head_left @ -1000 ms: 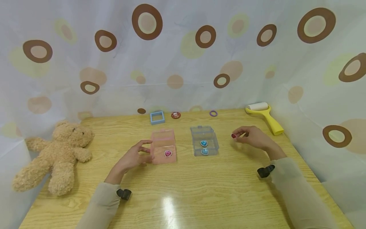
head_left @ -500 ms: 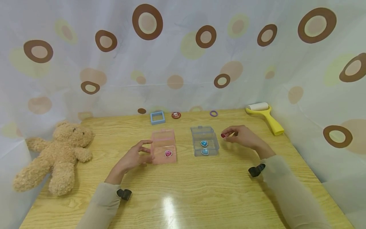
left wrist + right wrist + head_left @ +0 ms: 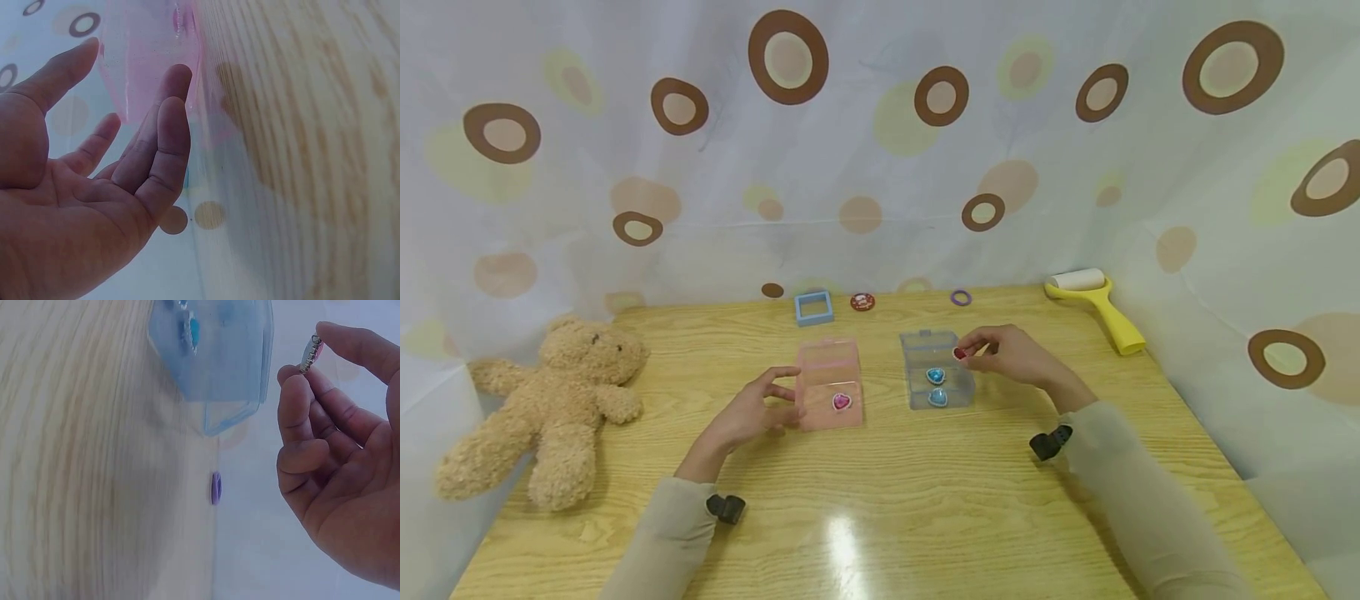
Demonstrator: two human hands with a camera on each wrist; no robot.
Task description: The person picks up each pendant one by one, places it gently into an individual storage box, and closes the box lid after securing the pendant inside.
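Observation:
Between thumb and fingertips my right hand [image 3: 1011,357] pinches a dark pink heart-shaped gem [image 3: 312,354] with a jewelled silvery rim. In the head view it overlaps the right edge of a clear blue box [image 3: 919,360], whose lid lies back. Two blue heart gems [image 3: 936,376] are in that box. My left hand [image 3: 751,414] lies beside an opened clear pink box [image 3: 827,364], fingers relaxed and apart, its fingertips right at the box's left edge. One pink heart gem [image 3: 842,402] rests in the pink box. Nothing is held in the left hand, as the left wrist view shows.
A teddy bear [image 3: 565,408] sits at the left. Along the back lie a light blue square frame [image 3: 814,322], a red round badge [image 3: 862,302] and a purple ring [image 3: 961,297]. A yellow-handled roller [image 3: 1112,321] lies back right, near the curtain [image 3: 880,167].
My right hand has carried the dark pink gem leftward, from the bare wood right of the blue box to its right edge. The left hand has stayed in place.

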